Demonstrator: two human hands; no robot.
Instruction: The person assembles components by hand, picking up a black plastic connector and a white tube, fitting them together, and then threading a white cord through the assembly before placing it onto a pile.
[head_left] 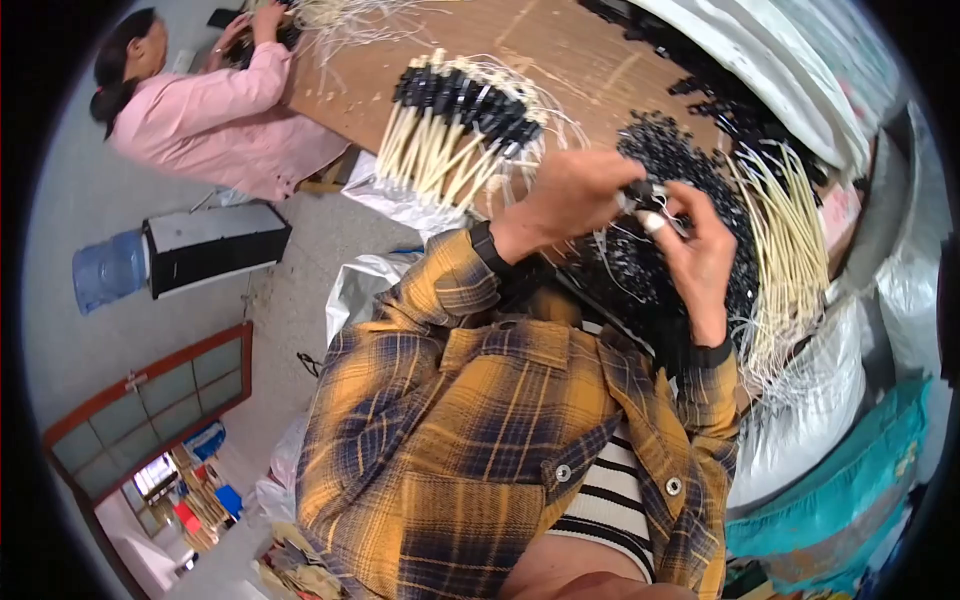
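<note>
— Pinching something, are the two hands?

— Yes: the left hand and the right hand come together on one small black part, above the heap of black pieces. One white cover wraps a right-hand fingertip.

— What is in the way there?

— Both hands hide some of the heap (its pieces are too many and too small to count), and the plaid shirt fills the middle below.

— And around the heap?

— Two bundles of cream rods: one on the left, the black-fitted bundle, with thin strands trailing at its top; one on the right, the plain bundle, just beside the heap. Both are too dense to count. All this is at the brown table.

— Any containers?

— One large white sack at the upper right, black pieces lying along its edge; one silvery bag below the right bundle; one teal bag lower still. What they hold, I cannot tell. Well apart, one blue bottle adjoins a black cabinet.

— Anyone else?

— One co-worker in pink, at the table's far left.
</note>
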